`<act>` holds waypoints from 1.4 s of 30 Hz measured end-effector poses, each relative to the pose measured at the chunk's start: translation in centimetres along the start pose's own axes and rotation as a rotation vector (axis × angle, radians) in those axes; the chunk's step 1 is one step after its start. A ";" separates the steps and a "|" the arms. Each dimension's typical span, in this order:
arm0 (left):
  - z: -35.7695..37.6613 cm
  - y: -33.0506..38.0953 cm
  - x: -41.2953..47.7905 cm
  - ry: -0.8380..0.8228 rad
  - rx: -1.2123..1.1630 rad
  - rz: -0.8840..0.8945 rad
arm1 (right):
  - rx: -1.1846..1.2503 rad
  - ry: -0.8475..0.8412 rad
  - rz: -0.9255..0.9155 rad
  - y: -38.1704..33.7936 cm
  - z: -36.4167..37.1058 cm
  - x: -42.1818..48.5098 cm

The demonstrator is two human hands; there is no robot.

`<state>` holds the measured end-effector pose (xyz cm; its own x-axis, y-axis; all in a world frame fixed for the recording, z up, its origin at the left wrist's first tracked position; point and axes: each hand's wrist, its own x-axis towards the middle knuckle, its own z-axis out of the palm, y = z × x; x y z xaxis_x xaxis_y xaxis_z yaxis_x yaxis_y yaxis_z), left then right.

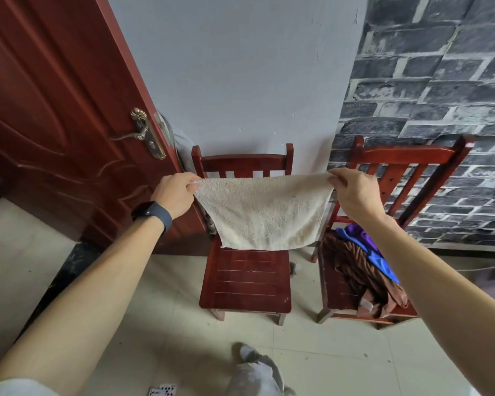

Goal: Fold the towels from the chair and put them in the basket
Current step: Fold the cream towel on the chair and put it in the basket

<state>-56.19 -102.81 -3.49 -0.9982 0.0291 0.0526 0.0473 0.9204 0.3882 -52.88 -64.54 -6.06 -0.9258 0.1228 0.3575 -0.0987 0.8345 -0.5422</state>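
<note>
Towels in sight: three. One cream towel (265, 212) hangs spread above the seat of the left chair (246, 281), pinched at its two top corners: left hand (176, 195) on one, right hand (355, 192) on the other, fingers and thumb closed on the cloth. Two chairs stand side by side. The right chair (340, 292), just beside the left chair, bears one brown towel (360, 270) and one blue towel (375, 252), bunched together. One door (55, 110) stands left of the left chair. One watch (152, 211) circles the left wrist.
</note>
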 end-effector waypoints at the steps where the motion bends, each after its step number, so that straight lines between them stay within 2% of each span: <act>1: 0.2 -0.3 -0.1 0.010 0.037 -0.002 | -0.036 -0.005 -0.030 0.4 0.2 0.1; 8: 5.0 -2.1 -5.5 0.078 0.145 0.020 | -0.124 -0.121 -0.049 2.9 4.0 -6.0; 14: 10.9 -7.4 -12.4 -0.136 0.246 0.013 | -0.158 -0.357 0.130 6.1 9.0 -17.2; 17: 12.6 -9.5 -14.2 -0.227 0.270 0.009 | -0.151 -0.462 0.159 6.9 10.9 -20.3; 21: 14.1 -11.8 -12.8 -0.307 0.252 -0.001 | -0.162 -0.545 0.218 6.5 13.3 -19.9; 26: 17.0 -14.3 -6.1 -0.358 0.249 -0.013 | -0.230 -0.627 0.328 6.3 17.8 -14.4; 31: 23.7 -17.3 3.4 -0.471 0.178 -0.210 | -0.303 -0.723 0.424 8.4 26.2 -7.6; 35: 31.4 -20.3 10.1 -0.523 0.008 -0.416 | -0.310 -0.726 0.529 11.4 34.0 -3.6; 39: 38.1 -21.8 15.0 -0.454 -0.280 -0.583 | -0.265 -0.680 0.709 14.9 40.6 -0.9; 42: 42.0 -22.5 17.5 -0.391 -0.498 -0.736 | -0.130 -0.610 0.851 16.4 44.1 0.7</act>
<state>-76.25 -106.64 -49.95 -0.7218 -0.2780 -0.6338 -0.6736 0.4921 0.5514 -71.23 -74.40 -48.23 -0.7019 0.4337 -0.5650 0.6758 0.6561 -0.3359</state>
